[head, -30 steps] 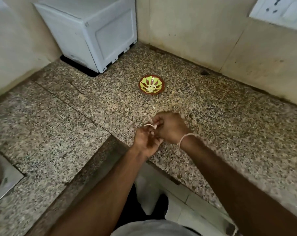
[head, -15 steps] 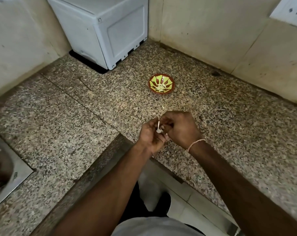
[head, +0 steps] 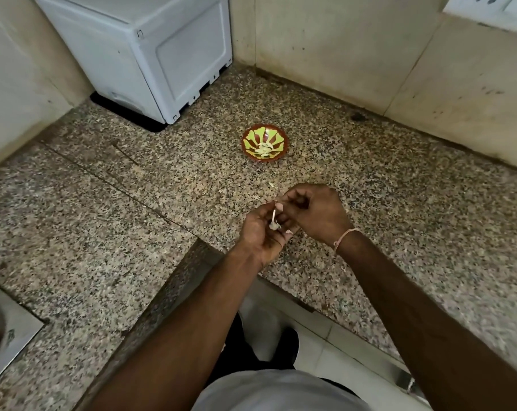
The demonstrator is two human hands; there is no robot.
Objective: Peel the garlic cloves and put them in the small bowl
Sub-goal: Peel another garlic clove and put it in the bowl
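A small pale garlic clove [head: 274, 224], with a thin strip of papery white skin standing up from it, sat in the left hand [head: 261, 232], whose fingers were curled under and around it. The right hand [head: 316, 213] was closed in against the left, its fingertips [head: 281, 206] pinching at the top of the skin strip, the rest of its fingers bent inward. A thin pale thread bracelet [head: 344, 237] circled the right wrist.

Both hands hovered above the speckled brown-and-grey granite counter [head: 132, 232], near its front edge. Beyond the clove, well apart from the hands, stood the small round bowl with a red-brown rim and a yellow-green petal pattern [head: 264, 142], resting upright on the counter with several pale peeled cloves [head: 263, 149] lying in its bottom. A tiny pale scrap of skin [head: 270, 184] lay on the counter between the bowl and the hands.

Further behind the bowl and to its left, a white boxy plastic appliance [head: 144, 51] occupied the corner, against beige tiled walls [head: 355, 48]. Far to the left of the clove, at the counter's near edge, a corner of a steel sink [head: 17, 333] showed.
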